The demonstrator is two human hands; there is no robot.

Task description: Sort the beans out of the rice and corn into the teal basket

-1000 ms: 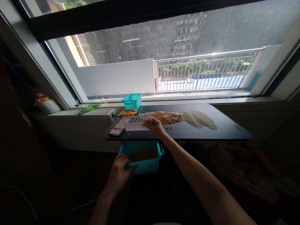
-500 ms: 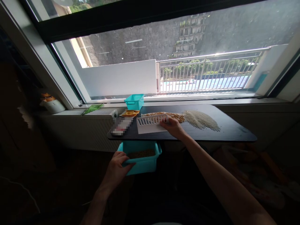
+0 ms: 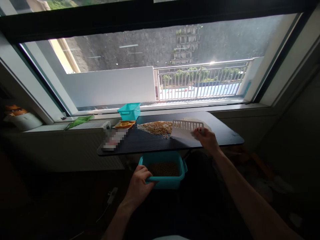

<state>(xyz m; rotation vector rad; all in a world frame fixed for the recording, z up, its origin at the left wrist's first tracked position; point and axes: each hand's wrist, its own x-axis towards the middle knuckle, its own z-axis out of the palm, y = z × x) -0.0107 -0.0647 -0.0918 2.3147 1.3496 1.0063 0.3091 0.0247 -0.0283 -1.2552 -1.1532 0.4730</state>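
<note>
My right hand (image 3: 206, 137) holds a white plastic scraper with a row of slots (image 3: 183, 130) by its right end. The scraper stands tilted over the dark tabletop, at the border of a pile of yellow kernels (image 3: 157, 127) and a pile of white rice-like grains (image 3: 192, 119), much of which it hides. Below the table's front edge, my left hand (image 3: 142, 178) grips the left front rim of a teal plastic bin (image 3: 165, 183). Brownish grains (image 3: 163, 169) lie in that bin; their kind is hard to make out in the shade.
A second teal bin (image 3: 129, 111) stands at the table's back left, beside an orange-and-white packet (image 3: 125, 124). A blurred flat object (image 3: 115, 140) lies at the left end of the black table (image 3: 140, 145). A green cloth (image 3: 80, 122) rests on the radiator (image 3: 82, 150).
My right hand has carried the scraper rightward, from over the kernels to the edge of the white grains. The bin in my left hand has shifted right along the table edge. The view has turned.
</note>
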